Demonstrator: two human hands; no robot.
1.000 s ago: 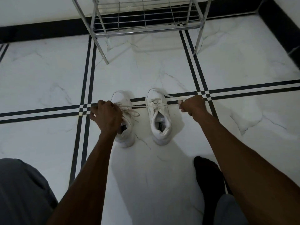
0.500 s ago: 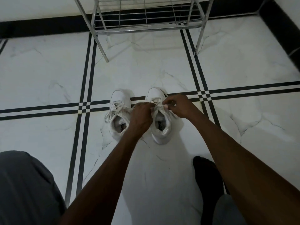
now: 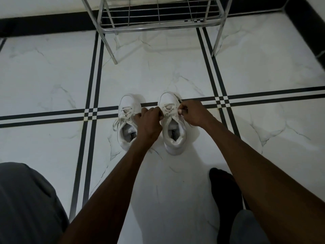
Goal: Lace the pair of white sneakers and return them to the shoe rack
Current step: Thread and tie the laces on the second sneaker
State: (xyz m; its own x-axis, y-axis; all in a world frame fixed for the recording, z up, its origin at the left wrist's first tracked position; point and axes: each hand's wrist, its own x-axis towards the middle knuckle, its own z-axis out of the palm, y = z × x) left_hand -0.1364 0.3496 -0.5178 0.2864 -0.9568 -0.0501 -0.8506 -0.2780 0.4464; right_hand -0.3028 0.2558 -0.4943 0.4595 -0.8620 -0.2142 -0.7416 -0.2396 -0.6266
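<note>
Two white sneakers stand side by side on the marble floor, toes pointing away from me. The left sneaker [image 3: 127, 120] has loose laces trailing over its left side. The right sneaker [image 3: 173, 125] has laces crossed over its tongue. My left hand [image 3: 149, 120] sits between the shoes, fingers pinched on a lace [image 3: 168, 110] of the right sneaker. My right hand [image 3: 194, 113] is at that shoe's right side, pinching the other lace end. The chrome shoe rack [image 3: 158, 22] stands beyond them at the top.
White marble floor with black double stripes [image 3: 91, 113] crossing under the shoes. A black skirting runs along the wall at the top and right. My grey-clad knee [image 3: 26, 199] is at the lower left, my black-socked foot [image 3: 223, 187] at the lower right.
A second ago both hands pulled the laces wide apart; they have come together over the right sneaker. The left sneaker, earlier covered by my left hand, is now in view.
</note>
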